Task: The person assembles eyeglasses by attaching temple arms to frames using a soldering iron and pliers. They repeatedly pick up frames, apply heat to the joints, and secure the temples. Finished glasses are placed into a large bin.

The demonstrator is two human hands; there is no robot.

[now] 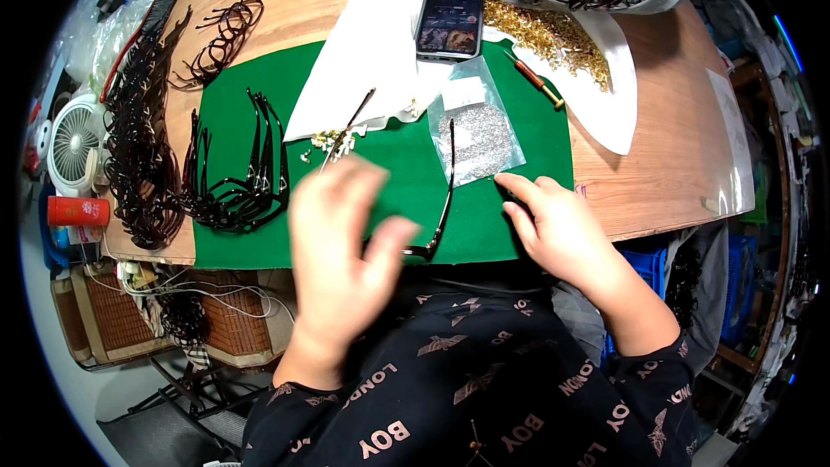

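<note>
My left hand (341, 246), blurred by motion, is over the left side of a dark eyeglass frame (419, 251) on the green mat (398, 173). Its thumb stands apart from the fingers, and nothing shows between them. The hand hides much of the frame; one temple (450, 182) points away from me, and another temple tip shows beyond the fingers. My right hand (558, 220) has its index finger stretched toward the lower edge of a clear plastic bag (480, 138) of tiny silvery parts. Thumb and index are apart, with nothing visible in them.
Several dark eyeglass frames (246, 195) stand at the mat's left, beside a long heap (143, 156) of more. Small pale pieces (333, 143) lie by a white cloth (354, 52). Farther back are a phone (450, 15), a screwdriver (536, 80) and golden small parts (553, 39).
</note>
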